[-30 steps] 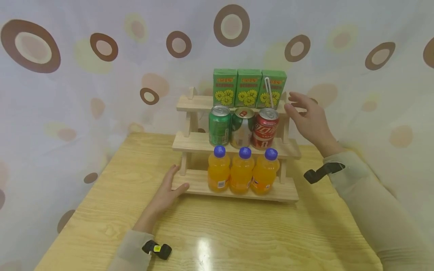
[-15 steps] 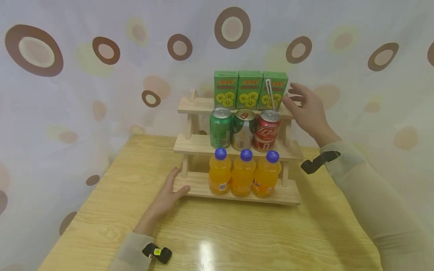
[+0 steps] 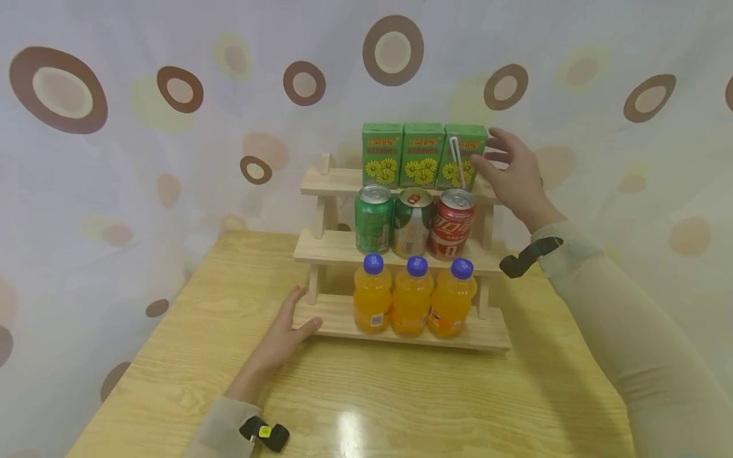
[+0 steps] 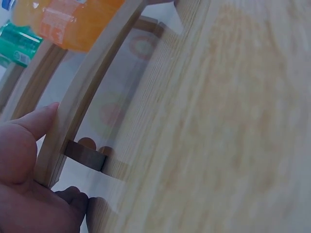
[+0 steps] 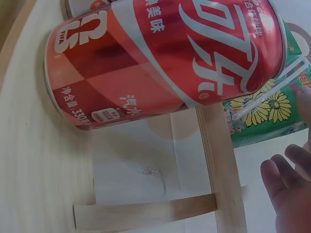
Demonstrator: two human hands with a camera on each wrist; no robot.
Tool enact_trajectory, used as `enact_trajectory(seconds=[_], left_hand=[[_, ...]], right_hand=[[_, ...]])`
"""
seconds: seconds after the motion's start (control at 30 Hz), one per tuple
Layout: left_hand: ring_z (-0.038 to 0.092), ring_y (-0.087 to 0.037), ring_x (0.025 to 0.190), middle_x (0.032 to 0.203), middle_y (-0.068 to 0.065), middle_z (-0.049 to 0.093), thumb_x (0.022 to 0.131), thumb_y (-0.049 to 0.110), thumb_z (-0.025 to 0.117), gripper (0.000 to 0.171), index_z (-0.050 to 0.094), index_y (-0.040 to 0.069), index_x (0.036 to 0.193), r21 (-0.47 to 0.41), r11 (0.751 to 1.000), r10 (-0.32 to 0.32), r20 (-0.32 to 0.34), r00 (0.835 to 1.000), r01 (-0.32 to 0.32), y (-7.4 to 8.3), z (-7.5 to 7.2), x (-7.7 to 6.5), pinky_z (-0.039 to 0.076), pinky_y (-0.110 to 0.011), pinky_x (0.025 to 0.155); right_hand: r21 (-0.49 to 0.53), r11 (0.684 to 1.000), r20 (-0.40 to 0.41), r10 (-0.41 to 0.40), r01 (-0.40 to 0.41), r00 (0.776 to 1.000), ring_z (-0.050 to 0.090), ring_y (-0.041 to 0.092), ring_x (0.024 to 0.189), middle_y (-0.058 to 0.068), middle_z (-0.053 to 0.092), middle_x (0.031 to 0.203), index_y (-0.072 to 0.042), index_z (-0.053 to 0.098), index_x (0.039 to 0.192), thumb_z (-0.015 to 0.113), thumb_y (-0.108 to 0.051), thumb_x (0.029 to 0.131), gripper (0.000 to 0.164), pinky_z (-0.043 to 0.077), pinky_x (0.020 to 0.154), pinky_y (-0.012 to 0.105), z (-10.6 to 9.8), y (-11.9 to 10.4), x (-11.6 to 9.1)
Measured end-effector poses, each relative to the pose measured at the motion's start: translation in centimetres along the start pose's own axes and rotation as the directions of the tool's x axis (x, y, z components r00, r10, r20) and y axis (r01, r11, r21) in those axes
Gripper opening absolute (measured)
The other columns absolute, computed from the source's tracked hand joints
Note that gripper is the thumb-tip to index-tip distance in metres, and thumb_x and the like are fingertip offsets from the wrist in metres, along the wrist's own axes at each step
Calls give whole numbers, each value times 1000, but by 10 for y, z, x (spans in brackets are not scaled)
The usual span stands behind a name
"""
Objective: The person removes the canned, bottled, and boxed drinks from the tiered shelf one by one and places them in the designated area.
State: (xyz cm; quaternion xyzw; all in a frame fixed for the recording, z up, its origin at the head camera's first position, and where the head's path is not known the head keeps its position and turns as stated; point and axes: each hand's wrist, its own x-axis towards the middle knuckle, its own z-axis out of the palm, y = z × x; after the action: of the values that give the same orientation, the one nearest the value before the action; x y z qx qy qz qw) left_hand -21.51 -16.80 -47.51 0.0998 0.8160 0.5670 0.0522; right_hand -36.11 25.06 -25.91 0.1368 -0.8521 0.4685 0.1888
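A three-tier wooden display shelf stands on the table. My left hand holds the left end of its bottom board, thumb at the front; in the left wrist view the thumb lies against the board and the other fingers are partly hidden. On the top tier stand three green drink cartons: left, middle and right, the last with a white straw on its front. My right hand is at the right carton, thumb before its front; in the right wrist view the other fingers hang apart from it.
The middle tier carries a green can, a green-and-white can and a red cola can. Three orange drink bottles with blue caps stand on the bottom tier. Behind the table hangs a patterned cloth.
My right hand has moved up and left, from beside the top tier to the right carton. The left hand stays on the shelf's end. The view has shifted slightly.
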Motion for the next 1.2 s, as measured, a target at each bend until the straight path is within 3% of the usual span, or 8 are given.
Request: enact_trajectory(seconds=[0.33,0.63,0.87,1.2], left_hand=[[-6,-33,149,165,-3,-4,97,41,63,84,12,16,158,-22,1000,-2,11,1000,2,-1,3,-3,7,-65,113],[-4,-35,149,165,-9,-2,97,38,63,83,12,14,158,-2,1000,13,-6,1000,-13,3,3,-2,6,-64,114],[-5,-37,148,165,-10,-5,99,35,61,81,11,14,158,0,1000,18,15,1000,-18,6,3,1,9,-66,112],[-7,-39,148,163,-17,-6,101,21,60,77,10,7,157,-26,999,-40,46,998,42,39,-3,-11,4,-63,114]], right_hand=[[84,996,8,10,-10,1000,44,35,134,18,44,148,-12,31,155,63,-32,98,68,39,108,43,0,0,6],[182,981,-3,-67,66,998,59,22,115,14,56,134,-10,46,146,61,-21,99,51,49,95,31,3,-3,13],[210,976,-31,-46,51,998,61,18,110,11,58,129,-8,51,142,61,-15,98,45,52,88,26,1,-7,11],[163,986,-70,-3,15,998,57,20,118,8,58,128,-8,50,142,61,-15,98,46,52,88,25,-7,-7,6]])
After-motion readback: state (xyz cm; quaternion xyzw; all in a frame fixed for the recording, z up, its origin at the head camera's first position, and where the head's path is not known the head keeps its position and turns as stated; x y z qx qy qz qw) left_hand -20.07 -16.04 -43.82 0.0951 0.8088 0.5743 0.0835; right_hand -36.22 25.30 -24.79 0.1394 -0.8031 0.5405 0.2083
